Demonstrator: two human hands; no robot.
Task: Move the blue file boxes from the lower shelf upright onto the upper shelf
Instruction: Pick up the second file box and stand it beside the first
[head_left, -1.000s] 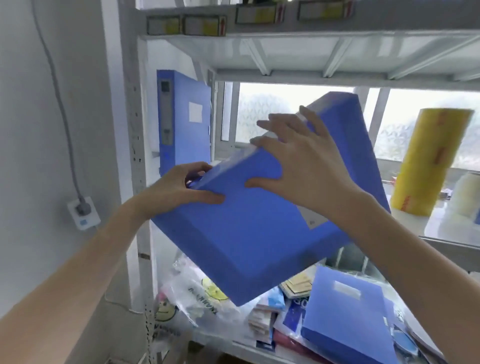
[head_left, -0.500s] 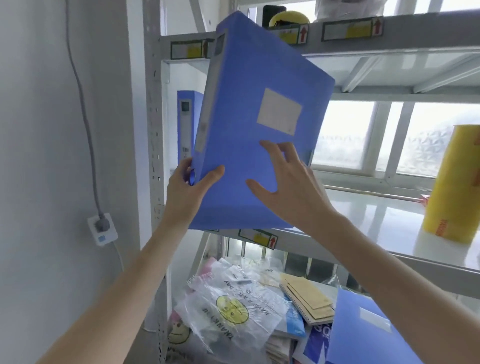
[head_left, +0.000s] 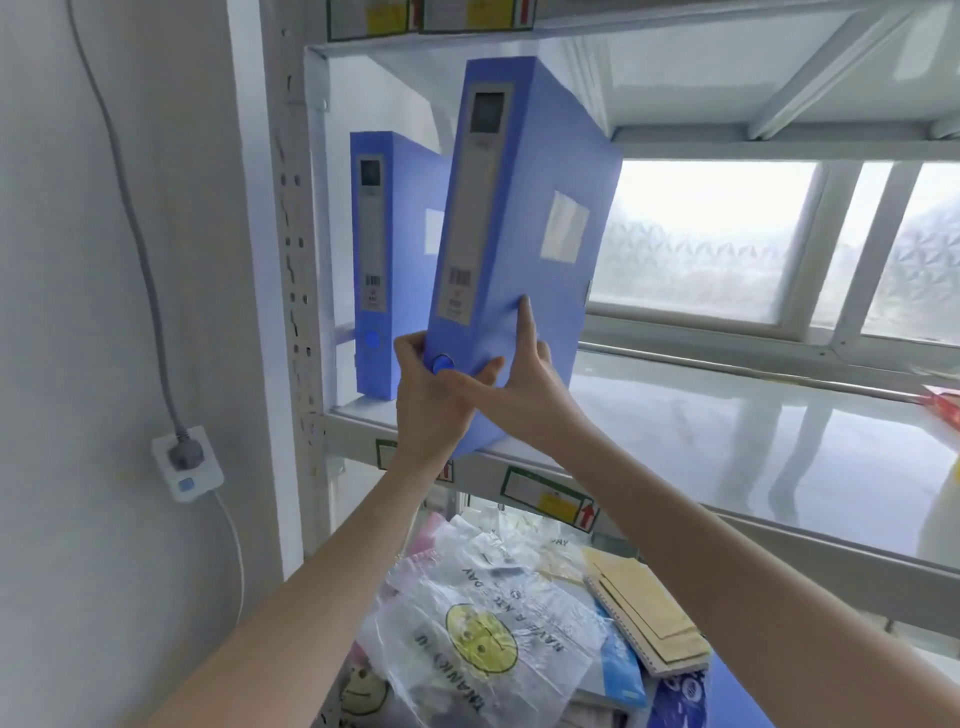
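The hands hid the blue file box's (head_left: 519, 228) bottom corner; left hand (head_left: 428, 400) and right hand (head_left: 524, 384) gripped it at the upper shelf's (head_left: 727, 441) front edge.

Upper shelf (head_left: 727, 447): surface bare from the held file box (head_left: 519, 249) rightward to near the right edge, where a red item (head_left: 943, 410) intrudes. At the left end, an upright file box (head_left: 387, 260) stands beside the shelf post (head_left: 291, 260); the held box, tilted, sits just right of it with a narrow gap between. Both hands (head_left: 431, 400) occupy the front edge there. Overhead, the next shelf's underside (head_left: 727, 78) limits clearance. Lower shelf: crowded with plastic bags (head_left: 467, 623) and notebooks (head_left: 649, 618).
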